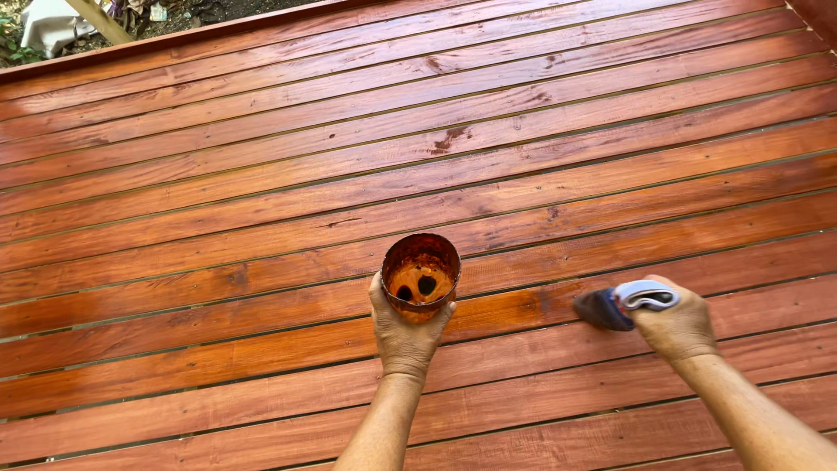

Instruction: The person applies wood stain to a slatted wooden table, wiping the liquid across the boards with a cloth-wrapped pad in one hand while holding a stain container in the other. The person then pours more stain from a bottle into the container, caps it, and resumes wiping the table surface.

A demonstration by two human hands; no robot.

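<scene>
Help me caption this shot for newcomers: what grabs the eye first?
The glossy red-brown deck fills nearly the whole frame, boards running slantwise. Low at centre, the left hand holds a stain-smeared cup with orange liquid at the bottom. At lower right, the right hand presses a brush to a board.

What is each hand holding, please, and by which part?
Left hand grips the stained cup around its lower wall; right hand holds the paintbrush by its handle.

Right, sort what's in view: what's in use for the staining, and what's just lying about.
In use:
left hand, holding the stain-coated cup
right hand, holding the brush against the deck boards

Lying about:
pale crumpled sheet beyond the deck's far edge
timber piece beside it
</scene>
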